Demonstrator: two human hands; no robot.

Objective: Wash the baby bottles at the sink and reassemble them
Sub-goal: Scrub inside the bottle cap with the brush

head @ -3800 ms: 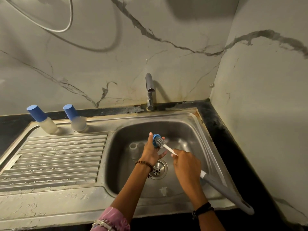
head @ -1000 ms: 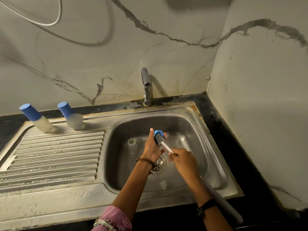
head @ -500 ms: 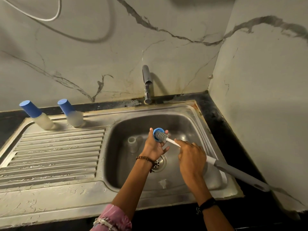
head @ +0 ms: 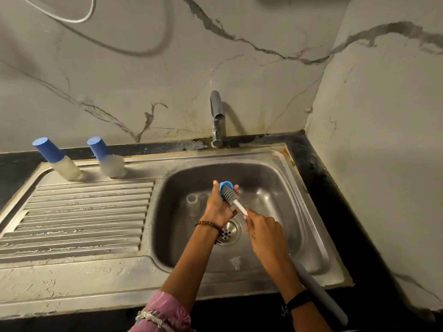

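Observation:
Over the steel sink basin (head: 268,178), my left hand (head: 219,207) grips a small blue bottle cap (head: 223,186) with its opening turned toward me. The grey bristle head of a bottle brush (head: 230,193) sits inside that cap. My right hand (head: 262,230) grips the brush's white stem, and its grey handle (head: 321,298) runs back under my forearm. A clear bottle body (head: 193,204) stands in the basin left of my left hand. A pale teat (head: 235,262) lies on the basin floor near the front wall.
Two assembled bottles with blue caps (head: 56,159) (head: 107,159) stand at the back of the ribbed drainboard (head: 79,219). The tap (head: 217,118) is at the back with no water visible. The drain (head: 227,232) lies under my hands. Walls close the back and right.
The brush handle has swung from pointing out to the right back to under my right forearm. The brush head stays in the blue cap held by my left hand.

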